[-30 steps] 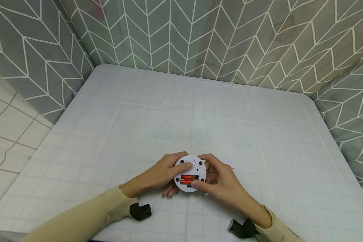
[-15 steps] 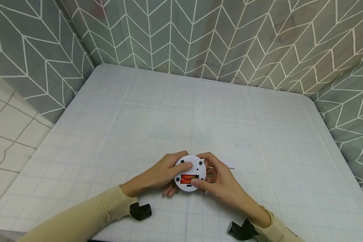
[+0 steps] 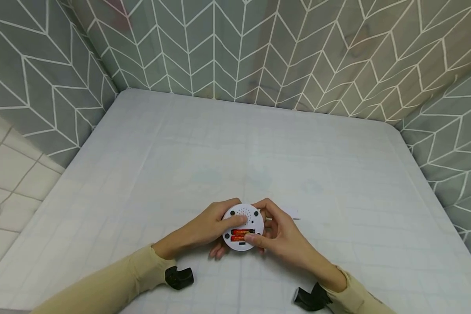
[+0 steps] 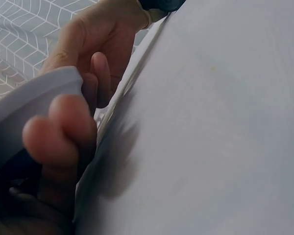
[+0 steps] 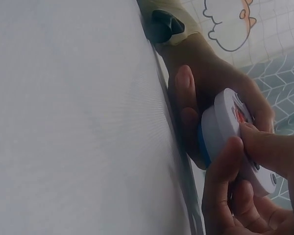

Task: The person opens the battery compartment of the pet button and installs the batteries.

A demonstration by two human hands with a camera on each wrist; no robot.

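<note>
A round white device (image 3: 252,225) with speaker holes and dark rubber feet is held with its underside up. Two red batteries (image 3: 241,232) lie side by side in its uncovered battery bay. My left hand (image 3: 212,223) grips the left side, thumb across the speaker holes and fingers underneath. With the right hand (image 3: 286,237) I hold the right side, the thumb tip pressing at the lower battery's right end. The right wrist view shows the device's white rim (image 5: 218,125) with a blue part (image 5: 203,147) beneath. Its far face is hidden.
A thin white piece (image 3: 292,213) lies on the table just behind my right hand, partly hidden. The pale covered table (image 3: 180,144) is bordered by patterned grey curtains (image 3: 227,48). Black wrist cameras (image 3: 179,278) sit at both cuffs.
The head view has shifted slightly, so everything appears a little further left and lower. Both hands keep nearly the same hold on the device, and the right thumb stays at the lower battery.
</note>
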